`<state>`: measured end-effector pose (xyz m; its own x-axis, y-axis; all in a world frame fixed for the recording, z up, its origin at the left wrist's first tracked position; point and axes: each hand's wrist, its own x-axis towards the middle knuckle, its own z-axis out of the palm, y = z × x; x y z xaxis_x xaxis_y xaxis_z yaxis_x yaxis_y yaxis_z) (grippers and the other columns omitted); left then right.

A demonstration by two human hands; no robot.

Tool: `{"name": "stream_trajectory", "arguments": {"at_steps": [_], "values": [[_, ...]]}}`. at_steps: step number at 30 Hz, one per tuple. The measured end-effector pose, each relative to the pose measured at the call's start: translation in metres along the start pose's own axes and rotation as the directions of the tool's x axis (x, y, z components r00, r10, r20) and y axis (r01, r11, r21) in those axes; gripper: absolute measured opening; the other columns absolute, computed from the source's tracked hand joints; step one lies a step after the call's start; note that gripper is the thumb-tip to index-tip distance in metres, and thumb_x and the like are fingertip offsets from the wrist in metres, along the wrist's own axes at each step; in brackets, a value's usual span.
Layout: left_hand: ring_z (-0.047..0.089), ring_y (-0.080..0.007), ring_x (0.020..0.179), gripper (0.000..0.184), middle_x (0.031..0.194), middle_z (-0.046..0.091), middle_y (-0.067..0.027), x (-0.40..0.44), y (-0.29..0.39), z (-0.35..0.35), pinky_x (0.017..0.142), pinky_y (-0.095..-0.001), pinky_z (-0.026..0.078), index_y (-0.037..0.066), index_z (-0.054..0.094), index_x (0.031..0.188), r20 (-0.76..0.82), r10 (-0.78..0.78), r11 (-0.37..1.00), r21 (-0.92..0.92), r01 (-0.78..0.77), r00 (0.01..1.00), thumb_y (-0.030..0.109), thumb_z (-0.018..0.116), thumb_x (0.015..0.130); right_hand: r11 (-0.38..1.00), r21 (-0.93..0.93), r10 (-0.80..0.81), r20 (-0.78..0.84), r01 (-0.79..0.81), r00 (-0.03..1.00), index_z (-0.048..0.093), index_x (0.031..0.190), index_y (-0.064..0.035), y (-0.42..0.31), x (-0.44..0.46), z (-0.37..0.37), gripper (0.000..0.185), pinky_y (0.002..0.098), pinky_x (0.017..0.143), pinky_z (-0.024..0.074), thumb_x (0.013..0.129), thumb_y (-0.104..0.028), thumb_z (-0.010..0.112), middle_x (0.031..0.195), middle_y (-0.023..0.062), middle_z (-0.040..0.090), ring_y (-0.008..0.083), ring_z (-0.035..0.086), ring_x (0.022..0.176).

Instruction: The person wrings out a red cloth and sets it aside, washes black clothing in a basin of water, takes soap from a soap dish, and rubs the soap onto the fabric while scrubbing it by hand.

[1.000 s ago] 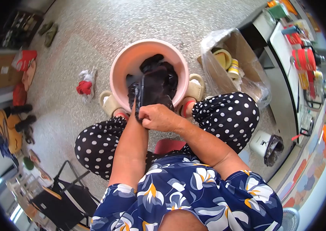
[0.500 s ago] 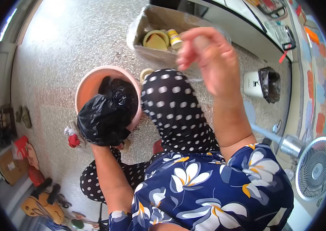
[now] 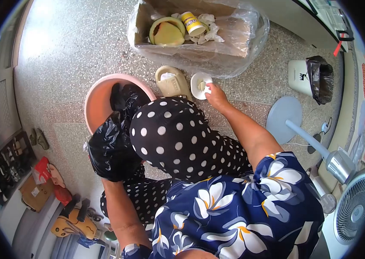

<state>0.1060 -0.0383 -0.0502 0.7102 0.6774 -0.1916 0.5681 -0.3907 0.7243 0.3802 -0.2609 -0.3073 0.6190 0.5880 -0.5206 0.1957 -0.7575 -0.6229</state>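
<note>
My right hand (image 3: 217, 97) reaches forward past the knee, its fingers closed on the rim of a small white bowl (image 3: 195, 91). A few pale pieces lie inside the bowl. Whether the bowl rests on the floor or is lifted, I cannot tell. A black plastic bag (image 3: 112, 149) covers my left hand up to the wrist, so its fingers are hidden. The other end of the bag hangs into a pink bucket (image 3: 89, 103) to the left of my knee. Just left of the bowl, a beige slipper (image 3: 173, 86) is on the floor.
Ahead stands a plastic-lined cardboard box (image 3: 234, 41) holding melon rind (image 3: 169, 36), a yellow cup (image 3: 192, 24) and crumpled tissue. A white bin (image 3: 299, 77) with a black liner is at right, near a grey fan (image 3: 357, 211). A shoe rack (image 3: 7, 168) is at left.
My right hand has come down from its raised position above the box to the white bowl and closed on it. The view has shifted, bringing more of the box into sight.
</note>
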Motion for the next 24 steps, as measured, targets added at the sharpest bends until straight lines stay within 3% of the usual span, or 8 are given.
{"name": "stream_trajectory", "arguments": {"at_steps": [2, 3, 7, 11, 16, 19, 24], "values": [[0.063, -0.0280, 0.086, 0.023, 0.095, 0.066, -0.0133, 0.006, 0.006, 0.002, 0.079, -0.0336, 0.049, 0.001, 0.064, 0.097, -0.023, 0.035, 0.997, 0.066, -0.033, 0.999, 0.015, 0.061, 0.078, 0.969, -0.212, -0.141, -0.062, 0.125, 0.988, 0.046, 0.118, -0.0082, -0.006, 0.011, 0.009, 0.050, 0.0428, 0.083, 0.0472, 0.073, -0.009, 0.066, 0.108, 0.0181, 0.054, 0.0375, 0.056, 0.099], [0.063, -0.0281, 0.087, 0.024, 0.096, 0.066, -0.0134, 0.011, 0.008, 0.002, 0.079, -0.0336, 0.048, 0.001, 0.064, 0.097, -0.035, 0.051, 0.994, 0.100, -0.047, 0.998, 0.015, 0.061, 0.078, 0.970, -0.224, -0.095, 0.005, 0.094, 0.995, 0.040, 0.125, -0.0108, -0.009, 0.017, 0.011, 0.061, 0.0445, 0.086, 0.0461, 0.070, -0.005, 0.067, 0.119, 0.0181, 0.046, 0.0377, 0.054, 0.103], [0.063, -0.0288, 0.088, 0.026, 0.098, 0.066, -0.0138, 0.029, 0.007, -0.001, 0.081, -0.0338, 0.048, 0.000, 0.064, 0.100, -0.063, 0.118, 0.968, 0.230, -0.101, 0.991, 0.015, 0.060, 0.079, 0.930, -0.345, -0.096, 0.100, 0.125, 0.990, 0.036, 0.128, -0.0132, -0.004, 0.036, 0.023, 0.066, 0.0443, 0.088, 0.0464, 0.070, -0.001, 0.065, 0.121, 0.0194, 0.044, 0.0377, 0.054, 0.104], [0.063, -0.0290, 0.090, 0.028, 0.099, 0.066, -0.0139, 0.038, 0.007, 0.000, 0.082, -0.0340, 0.048, 0.000, 0.064, 0.101, -0.063, 0.107, 0.969, 0.229, -0.090, 0.992, 0.016, 0.061, 0.078, 0.925, -0.367, -0.080, 0.063, 0.098, 0.995, 0.038, 0.124, -0.0116, 0.002, 0.051, 0.035, 0.060, 0.0446, 0.088, 0.0463, 0.071, 0.000, 0.063, 0.122, 0.0201, 0.045, 0.0378, 0.054, 0.103], [0.062, -0.0289, 0.092, 0.030, 0.100, 0.065, -0.0139, 0.047, 0.008, 0.001, 0.084, -0.0344, 0.048, 0.001, 0.063, 0.103, -0.048, 0.053, 0.984, 0.172, -0.044, 0.997, 0.016, 0.063, 0.077, 0.899, -0.426, -0.058, 0.111, 0.101, 0.992, 0.045, 0.106, -0.0048, -0.014, 0.057, 0.032, 0.040, 0.0445, 0.087, 0.0463, 0.071, -0.001, 0.064, 0.110, 0.0213, 0.054, 0.0384, 0.054, 0.103], [0.062, -0.0289, 0.094, 0.031, 0.101, 0.065, -0.0140, 0.053, 0.009, 0.001, 0.086, -0.0346, 0.047, 0.001, 0.063, 0.104, -0.047, 0.028, 0.989, 0.144, -0.021, 0.999, 0.016, 0.064, 0.076, 0.882, -0.455, -0.057, 0.165, 0.127, 0.985, 0.046, 0.112, -0.0065, 0.004, 0.069, 0.041, 0.045, 0.0453, 0.087, 0.0459, 0.071, -0.004, 0.064, 0.109, 0.0223, 0.053, 0.0405, 0.053, 0.102], [0.061, -0.0288, 0.096, 0.033, 0.102, 0.064, -0.0140, 0.060, 0.012, 0.002, 0.087, -0.0349, 0.047, 0.001, 0.062, 0.105, -0.048, -0.001, 0.994, 0.108, 0.006, 0.999, 0.016, 0.066, 0.075, 0.891, -0.430, -0.097, 0.138, 0.148, 0.986, 0.047, 0.109, -0.0057, -0.001, 0.061, 0.035, 0.041, 0.0453, 0.085, 0.0459, 0.071, -0.005, 0.064, 0.106, 0.0223, 0.054, 0.0406, 0.054, 0.100]]}}
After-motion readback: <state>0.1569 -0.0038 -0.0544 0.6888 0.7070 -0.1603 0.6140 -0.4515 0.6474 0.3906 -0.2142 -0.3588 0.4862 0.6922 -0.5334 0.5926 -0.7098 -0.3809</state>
